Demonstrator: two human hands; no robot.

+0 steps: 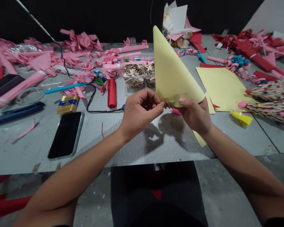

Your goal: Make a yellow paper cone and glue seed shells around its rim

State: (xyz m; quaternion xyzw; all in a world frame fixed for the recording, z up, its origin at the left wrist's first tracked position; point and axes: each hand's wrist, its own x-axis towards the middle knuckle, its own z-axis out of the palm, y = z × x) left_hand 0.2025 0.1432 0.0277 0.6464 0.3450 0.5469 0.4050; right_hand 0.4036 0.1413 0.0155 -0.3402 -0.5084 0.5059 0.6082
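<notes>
Above the front part of the grey table (28, 146), clear of its surface: yellow cone (173, 72), held between both hands, tip up and leaning left, wide end down. Short row of brown chips (169, 104) along the bottom edge, between the hands. Right hand (196, 116) gripping the yellow cone at lower right, thumb outside on the rim, other fingers mostly hidden behind the paper. Left hand (142, 113) at the lower left corner, thumb and index tips close together at the end of the chip row; can't tell whether clamped on a chip or only pressing against it. Past the left hand: clear container (144, 75) with loose chips (133, 75) inside, red roll (111, 93) to its left. Black cable (99, 111) ending at a blue tip (123, 107), partly hidden behind the left hand. Further left: dark-screened phone (65, 135) flat near the front edge, gold-and-blue packet (68, 104) just beyond, teal stick (67, 87) behind that, dark blue tool (18, 113) farther out, type unclear. Just below the right hand: yellow strip (200, 138) on the table. Further right: yellow sheet (223, 83) over red sheet (213, 65), small yellow item (242, 118) in clear wrap, two chip-covered cones (271, 110) on their sides, partly out of view. Crumpled pink paper (85, 41) across back left, red paper (257, 52) at back right.
</notes>
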